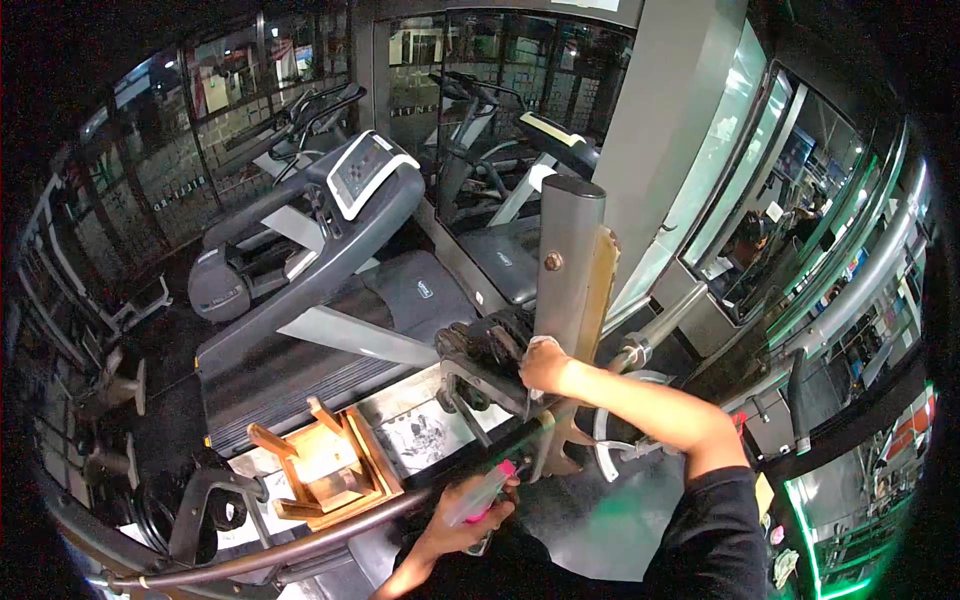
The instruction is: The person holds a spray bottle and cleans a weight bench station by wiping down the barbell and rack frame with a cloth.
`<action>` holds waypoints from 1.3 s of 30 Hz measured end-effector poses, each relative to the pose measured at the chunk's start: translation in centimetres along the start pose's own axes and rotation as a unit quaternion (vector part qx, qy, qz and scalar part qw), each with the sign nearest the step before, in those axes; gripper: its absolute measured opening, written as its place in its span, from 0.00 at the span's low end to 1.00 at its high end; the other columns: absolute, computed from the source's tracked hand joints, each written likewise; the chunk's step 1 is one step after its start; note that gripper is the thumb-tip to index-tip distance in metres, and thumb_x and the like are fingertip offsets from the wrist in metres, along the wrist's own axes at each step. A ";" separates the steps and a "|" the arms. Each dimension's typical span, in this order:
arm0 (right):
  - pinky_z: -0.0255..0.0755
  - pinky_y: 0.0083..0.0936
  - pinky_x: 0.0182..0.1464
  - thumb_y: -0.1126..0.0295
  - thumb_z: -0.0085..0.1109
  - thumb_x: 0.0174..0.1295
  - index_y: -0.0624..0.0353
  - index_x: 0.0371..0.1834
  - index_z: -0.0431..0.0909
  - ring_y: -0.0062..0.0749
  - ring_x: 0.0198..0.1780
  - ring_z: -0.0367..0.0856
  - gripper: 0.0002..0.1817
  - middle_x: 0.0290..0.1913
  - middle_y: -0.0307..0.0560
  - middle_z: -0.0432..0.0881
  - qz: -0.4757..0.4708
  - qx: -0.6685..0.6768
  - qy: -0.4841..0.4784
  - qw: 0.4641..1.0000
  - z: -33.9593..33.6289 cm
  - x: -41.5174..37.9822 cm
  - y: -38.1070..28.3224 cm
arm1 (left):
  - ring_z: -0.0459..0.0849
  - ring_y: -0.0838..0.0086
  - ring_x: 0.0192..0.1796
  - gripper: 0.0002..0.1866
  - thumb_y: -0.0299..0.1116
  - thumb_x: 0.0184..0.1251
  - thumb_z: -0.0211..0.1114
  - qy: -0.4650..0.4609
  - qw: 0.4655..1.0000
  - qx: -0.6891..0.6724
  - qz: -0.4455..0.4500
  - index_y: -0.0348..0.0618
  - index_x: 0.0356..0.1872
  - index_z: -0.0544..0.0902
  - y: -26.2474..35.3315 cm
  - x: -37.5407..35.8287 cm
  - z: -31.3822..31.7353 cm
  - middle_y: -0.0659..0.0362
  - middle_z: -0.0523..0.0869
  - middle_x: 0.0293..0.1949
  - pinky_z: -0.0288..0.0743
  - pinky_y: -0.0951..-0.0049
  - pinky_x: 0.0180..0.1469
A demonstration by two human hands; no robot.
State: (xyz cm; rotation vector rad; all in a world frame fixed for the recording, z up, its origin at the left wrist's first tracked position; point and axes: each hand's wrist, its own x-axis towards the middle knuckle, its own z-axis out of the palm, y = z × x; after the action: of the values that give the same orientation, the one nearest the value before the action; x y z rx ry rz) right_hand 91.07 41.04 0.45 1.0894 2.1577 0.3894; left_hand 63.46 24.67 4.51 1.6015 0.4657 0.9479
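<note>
My left hand (pixel 462 522) is closed around a clear spray bottle (pixel 487 492) with a pink spray head, held low in front of my body. With my right arm stretched forward, my right hand (pixel 546 368) presses against the lower part of a grey upright post (pixel 570 255) on a gym machine. A bit of white cloth (pixel 541 341) shows at the top of that closed hand; the rest is hidden by the fingers. Dark machine parts (pixel 478 360) sit just left of the right hand.
A treadmill (pixel 330 230) stands ahead on the left, before dark windows. An upturned wooden stool (pixel 325 465) lies beyond a long dark bar (pixel 300 545) crossing in front of me. Metal bars and a mirror line the right side. A pillar (pixel 690 110) rises behind the post.
</note>
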 end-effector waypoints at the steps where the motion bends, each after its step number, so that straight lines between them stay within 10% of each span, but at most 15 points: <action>1: 0.66 0.32 0.53 0.65 0.57 0.52 0.49 0.33 0.87 0.31 0.44 0.83 0.10 0.34 0.33 0.86 0.035 0.010 0.001 0.999 -0.3 0.5 0.5 | 0.79 0.83 0.33 0.17 0.27 0.61 0.67 0.002 1.000 0.021 -0.014 0.42 0.52 0.78 0.3 -0.3 -0.2 0.63 0.83 0.36 0.74 0.80 0.34; 4: 0.64 0.36 0.59 0.65 0.54 0.55 0.53 0.33 0.87 0.34 0.54 0.79 0.12 0.43 0.41 0.85 0.079 -0.030 -0.007 0.996 -4.6 -0.9 1.9 | 0.79 0.83 0.33 0.17 0.27 0.62 0.66 0.018 0.999 -0.030 -0.022 0.42 0.52 0.78 -0.2 -1.1 -0.3 0.63 0.83 0.36 0.74 0.80 0.35; 6: 0.56 0.38 0.67 0.64 0.51 0.57 0.56 0.40 0.85 0.38 0.63 0.70 0.15 0.55 0.47 0.79 0.207 -0.119 0.231 0.943 -6.2 -2.4 2.9 | 0.80 0.83 0.34 0.17 0.27 0.62 0.66 0.021 0.998 -0.010 -0.051 0.42 0.52 0.78 0.4 -1.2 -0.7 0.62 0.83 0.36 0.74 0.80 0.35; 10: 0.49 0.40 0.72 0.64 0.51 0.56 0.56 0.45 0.84 0.38 0.65 0.68 0.17 0.58 0.47 0.75 0.146 -0.057 0.214 0.964 -6.3 -4.3 3.0 | 0.82 0.75 0.42 0.17 0.32 0.61 0.67 0.037 0.996 -0.033 -0.079 0.39 0.50 0.79 1.4 -0.8 -0.6 0.59 0.84 0.39 0.75 0.74 0.46; 16: 0.68 0.30 0.57 0.66 0.56 0.51 0.60 0.41 0.79 0.35 0.55 0.75 0.15 0.47 0.39 0.79 0.028 0.031 0.244 0.969 -5.1 -7.0 2.6 | 0.82 0.78 0.36 0.16 0.31 0.61 0.67 -0.012 0.995 -0.016 -0.101 0.40 0.50 0.78 0.3 -0.5 -0.4 0.61 0.84 0.37 0.75 0.75 0.43; 18: 0.70 0.33 0.58 0.65 0.56 0.52 0.59 0.45 0.78 0.37 0.58 0.74 0.17 0.50 0.42 0.78 0.088 0.157 0.334 0.925 -6.1 -8.6 3.5 | 0.82 0.79 0.36 0.16 0.30 0.61 0.66 -0.023 0.994 -0.021 -0.110 0.40 0.50 0.78 0.2 -0.4 -0.6 0.61 0.84 0.37 0.75 0.75 0.42; 22: 0.69 0.39 0.61 0.68 0.55 0.53 0.50 0.51 0.77 0.43 0.62 0.71 0.19 0.57 0.46 0.75 0.176 0.000 0.451 0.875 -12.1 -13.9 6.7 | 0.80 0.82 0.33 0.17 0.25 0.61 0.66 0.013 0.999 -0.044 -0.026 0.40 0.52 0.78 -0.1 -0.1 -0.3 0.61 0.84 0.36 0.74 0.80 0.34; 25: 0.53 0.46 0.70 0.67 0.50 0.53 0.53 0.53 0.75 0.46 0.66 0.66 0.21 0.59 0.49 0.72 0.301 -0.027 0.418 0.857 -11.6 -14.0 6.9 | 0.80 0.81 0.36 0.17 0.25 0.61 0.66 0.014 0.998 -0.064 -0.019 0.39 0.52 0.78 -0.4 0.3 0.0 0.60 0.84 0.37 0.74 0.79 0.38; 33: 0.52 0.45 0.71 0.67 0.51 0.53 0.56 0.44 0.79 0.42 0.66 0.66 0.16 0.56 0.48 0.76 0.288 0.011 0.292 0.912 -7.2 -14.0 -0.2 | 0.80 0.79 0.42 0.17 0.25 0.61 0.66 -0.004 0.994 -0.099 -0.048 0.38 0.52 0.78 0.4 0.0 0.2 0.59 0.83 0.38 0.74 0.76 0.44; 39: 0.72 0.39 0.58 0.78 0.59 0.48 0.39 0.47 0.82 0.42 0.55 0.77 0.22 0.48 0.43 0.80 0.135 0.379 0.110 0.909 -9.7 -18.0 2.4 | 0.79 0.80 0.40 0.17 0.25 0.61 0.66 -0.013 0.998 -0.053 -0.022 0.39 0.52 0.77 -0.2 0.1 -0.2 0.61 0.83 0.37 0.74 0.77 0.43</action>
State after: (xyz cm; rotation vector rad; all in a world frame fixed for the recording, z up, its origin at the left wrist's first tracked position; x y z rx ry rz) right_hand 93.38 28.57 16.64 1.8544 2.4242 -0.2651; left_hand 63.43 24.92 4.37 1.5018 0.4236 0.9029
